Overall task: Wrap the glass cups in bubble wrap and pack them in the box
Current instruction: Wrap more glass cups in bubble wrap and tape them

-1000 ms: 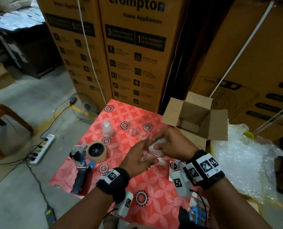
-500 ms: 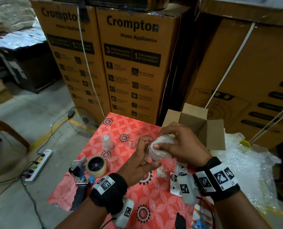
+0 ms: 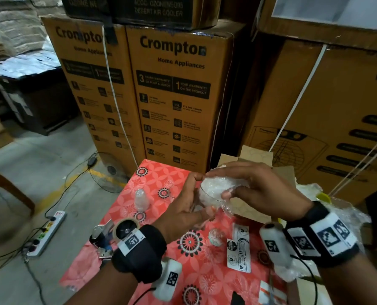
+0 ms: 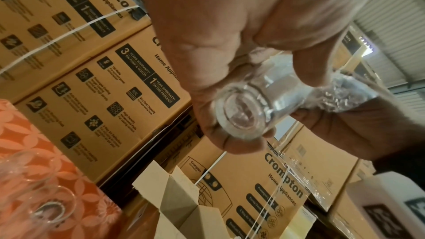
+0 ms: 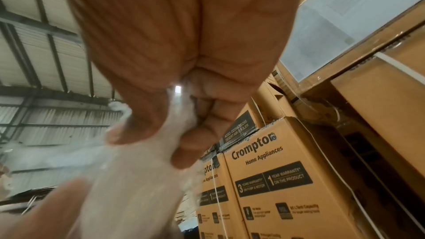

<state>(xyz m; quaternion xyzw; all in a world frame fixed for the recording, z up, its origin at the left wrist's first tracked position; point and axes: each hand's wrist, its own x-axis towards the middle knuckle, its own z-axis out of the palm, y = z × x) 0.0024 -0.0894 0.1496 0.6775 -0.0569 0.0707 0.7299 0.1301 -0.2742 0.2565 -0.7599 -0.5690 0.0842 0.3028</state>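
Above the red flowered table (image 3: pixel 161 179), both hands hold a clear glass cup (image 3: pixel 205 195) tipped on its side. My left hand (image 3: pixel 195 194) grips its thick base (image 4: pixel 243 115), fingers curled round it. Crumpled bubble wrap (image 3: pixel 216 187) fills and covers the cup's mouth. My right hand (image 3: pixel 226 183) pinches that wrap (image 5: pixel 138 170) between thumb and fingers. The open cardboard box (image 3: pixel 259 154) stands behind the right hand, mostly hidden by it. A wrapped cup (image 3: pixel 142 199) stands on the table at the left. Bare glasses (image 4: pixel 46 197) lie below in the left wrist view.
A tape dispenser (image 3: pixel 108 236) with its roll lies at the table's left edge. Warning stickers (image 3: pixel 238 249) and a small wrapped ball (image 3: pixel 216 236) lie in front. A loose bubble-wrap sheet (image 3: pixel 341 210) is on the right. Tall cartons (image 3: pixel 172 95) stand behind, with a power strip (image 3: pixel 47 234) on the floor.
Both hands have lifted the cup higher off the table. The right hand has worked the bubble wrap over the cup's mouth. The head view has tilted upward.
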